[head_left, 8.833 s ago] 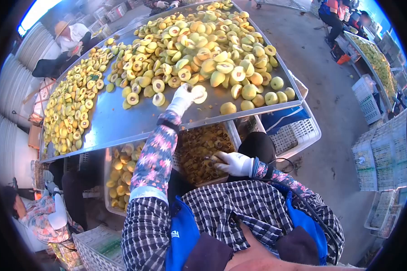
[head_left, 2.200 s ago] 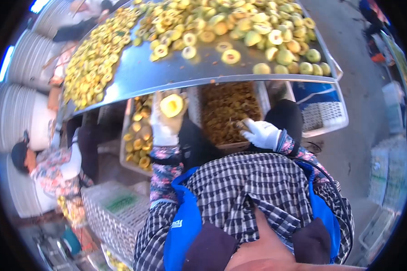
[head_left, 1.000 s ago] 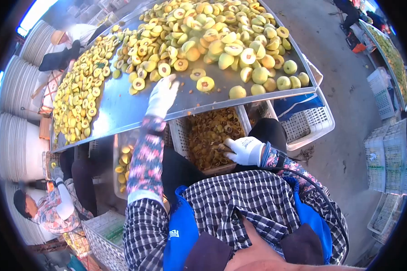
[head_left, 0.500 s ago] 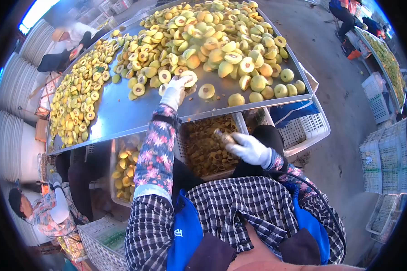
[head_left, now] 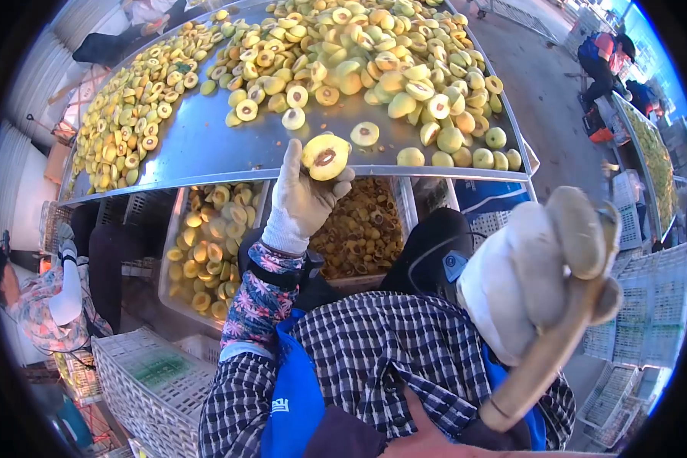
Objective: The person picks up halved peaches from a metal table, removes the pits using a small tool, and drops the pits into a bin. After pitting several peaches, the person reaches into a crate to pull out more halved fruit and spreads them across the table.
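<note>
Head: fruit half (head_left: 326, 157) btwn L thumb (head_left: 291, 159) & fingers (head_left: 342, 184)

Wearer's gloved hands, two: left hand (head_left: 301, 200), one fruit half (head_left: 326, 157); right hand (head_left: 542, 267), one wooden-handled tool (head_left: 538, 355). Steel table (head_left: 198, 145) in front, one. Heaps on it, two: smaller heap (head_left: 122, 130) left, larger heap (head_left: 359, 61) centre; pieces in each too many to count. Row of round fruits (head_left: 411, 157) at near right edge, six. Bins beneath with contents showing, at least two: one bin of halves (head_left: 187, 314), one bin of brown scraps (head_left: 403, 204). Other people, at least three.
</note>
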`<state>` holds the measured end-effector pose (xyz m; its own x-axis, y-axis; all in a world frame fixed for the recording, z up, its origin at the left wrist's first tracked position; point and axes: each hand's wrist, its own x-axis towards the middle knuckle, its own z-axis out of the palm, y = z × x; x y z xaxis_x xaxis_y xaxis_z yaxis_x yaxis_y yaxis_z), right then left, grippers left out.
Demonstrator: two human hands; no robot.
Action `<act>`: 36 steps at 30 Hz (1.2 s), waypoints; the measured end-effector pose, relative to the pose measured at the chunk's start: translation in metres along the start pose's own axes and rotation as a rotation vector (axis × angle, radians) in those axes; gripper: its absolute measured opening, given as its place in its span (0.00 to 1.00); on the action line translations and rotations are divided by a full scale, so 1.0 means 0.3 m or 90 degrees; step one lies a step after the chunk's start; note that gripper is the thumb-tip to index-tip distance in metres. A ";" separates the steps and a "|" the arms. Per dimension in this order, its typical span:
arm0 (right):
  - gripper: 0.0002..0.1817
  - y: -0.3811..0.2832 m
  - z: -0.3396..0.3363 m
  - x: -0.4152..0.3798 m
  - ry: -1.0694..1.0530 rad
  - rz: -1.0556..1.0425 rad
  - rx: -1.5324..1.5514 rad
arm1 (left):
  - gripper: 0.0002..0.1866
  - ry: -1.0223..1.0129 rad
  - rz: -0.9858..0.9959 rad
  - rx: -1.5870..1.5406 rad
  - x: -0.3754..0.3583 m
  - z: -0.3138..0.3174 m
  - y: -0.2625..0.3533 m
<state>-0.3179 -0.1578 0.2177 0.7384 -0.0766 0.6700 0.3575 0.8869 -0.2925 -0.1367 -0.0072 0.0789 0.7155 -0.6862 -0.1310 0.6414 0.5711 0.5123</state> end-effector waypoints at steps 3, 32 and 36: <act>0.12 -0.033 0.074 0.046 -0.072 0.143 0.040 | 0.31 -0.002 -0.010 0.000 -0.021 0.025 -0.014; 0.18 0.150 -0.384 -0.169 0.022 0.251 -1.135 | 0.22 -0.027 0.100 -0.153 -0.028 0.040 -0.083; 0.19 0.200 -0.415 -0.185 0.052 0.188 -1.269 | 0.22 -0.054 0.118 -0.108 -0.027 0.044 -0.107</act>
<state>-0.2663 -0.1570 0.0782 0.8798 -0.1193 0.4602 0.2119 -0.7682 -0.6041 -0.1667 -0.0259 0.0747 0.8044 -0.5935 0.0270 0.5433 0.7533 0.3705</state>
